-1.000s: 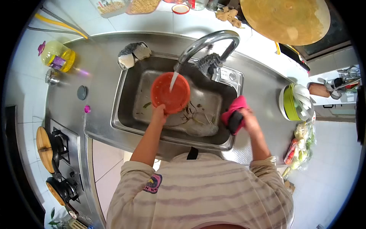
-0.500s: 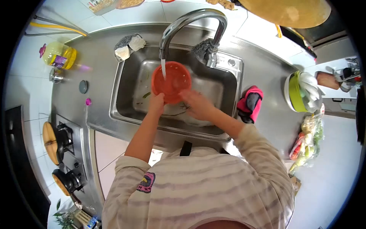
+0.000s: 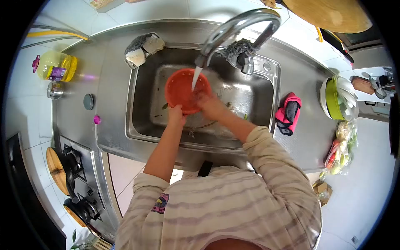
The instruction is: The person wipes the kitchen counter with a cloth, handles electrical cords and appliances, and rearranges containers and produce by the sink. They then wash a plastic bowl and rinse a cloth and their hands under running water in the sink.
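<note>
A red plastic strainer basket [image 3: 178, 91] with holes round its rim is held in the sink [image 3: 259, 102] beneath the chrome faucet [image 3: 227, 27]. Water runs from the spout into it. My left hand [image 3: 176, 113] is closed on the basket's near rim. My right hand [image 3: 213, 107] reaches over the right side, its fingers inside the basket and smeared by motion and splashing water. Whether those fingers hold anything is unclear. Green scraps and water drops lie on the sink bottom around the basket.
Scrubbers in a rack [image 3: 142, 48] sit at the sink's back left, and a steel-wool pad [image 3: 235, 48] lies behind the faucet. A pink and grey cloth [image 3: 288, 113] is right of the sink. Leftward stand an oil bottle [image 3: 58, 66] and stove [image 3: 79, 166]. Bagged vegetables [image 3: 341, 146] rest right.
The view has shifted, so the faucet appears farther right and the water stream now falls nearer the basket's right side. My right hand has moved deeper into the basket. My left hand keeps its grip.
</note>
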### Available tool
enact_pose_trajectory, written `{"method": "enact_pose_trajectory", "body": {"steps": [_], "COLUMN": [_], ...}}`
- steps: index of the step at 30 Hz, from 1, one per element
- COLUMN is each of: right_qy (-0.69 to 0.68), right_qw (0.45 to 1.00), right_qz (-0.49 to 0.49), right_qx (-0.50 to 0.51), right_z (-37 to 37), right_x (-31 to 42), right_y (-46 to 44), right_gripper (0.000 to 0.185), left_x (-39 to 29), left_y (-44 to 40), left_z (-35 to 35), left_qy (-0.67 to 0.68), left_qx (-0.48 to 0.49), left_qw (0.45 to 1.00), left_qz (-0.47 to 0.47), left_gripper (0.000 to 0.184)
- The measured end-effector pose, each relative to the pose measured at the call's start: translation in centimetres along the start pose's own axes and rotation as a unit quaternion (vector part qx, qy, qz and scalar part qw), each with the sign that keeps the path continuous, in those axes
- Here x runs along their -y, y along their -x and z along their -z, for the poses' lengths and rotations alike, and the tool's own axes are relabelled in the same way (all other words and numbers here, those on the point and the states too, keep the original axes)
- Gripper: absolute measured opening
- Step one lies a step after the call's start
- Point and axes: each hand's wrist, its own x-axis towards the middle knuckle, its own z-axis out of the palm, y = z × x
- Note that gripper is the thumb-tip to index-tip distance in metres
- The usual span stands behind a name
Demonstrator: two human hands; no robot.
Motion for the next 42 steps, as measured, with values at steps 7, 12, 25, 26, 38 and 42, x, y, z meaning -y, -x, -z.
{"method": "enact_pose_trajectory", "body": {"steps": [7,12,25,26,38,42], "right_qy": [-0.600,-0.741,-0.651,-0.594,-0.420,-0.636], "right_qw": [0.741,0.617,0.671,0.708,0.856,0.691], "right_qz": [-0.198,-0.193,-0.225,-0.229,-0.244,-0.321], "right_qx": [-0.228,-0.181,-0.273,-0.303,-0.179,-0.121], "right_z": [0.0,-0.5,0.4,-1.2,1.1,6.2], "right_x": [-1.3,0.4,1.1,0.3,-2.1,1.1], "right_y": [-2.1,-1.3,-4.3,-5.0,-7.7,-6.9], "right_gripper": [0.061,0.066,0.067,0.058,0.031,0.044], "left_x": [1.8,-2.6,-0.7,1.2,-2.6,-1.3], "left_y": [-3.2,-1.8,-7.4,-5.9,-1.6,-3.9], "left_z": [2.5,2.4,1.0,0.6,0.9,1.8], "left_qy": [-0.134,-0.646,-0.837,-0.702,-0.243,-0.523], "left_qx": [0.036,0.144,0.213,0.320,0.413,0.399], "left_qw": [0.989,0.643,0.250,0.482,0.876,0.728], "left_qz": [0.050,-0.386,-0.438,-0.415,0.049,-0.193], "left_gripper": [0.056,0.081,0.058,0.055,0.050,0.052]}}
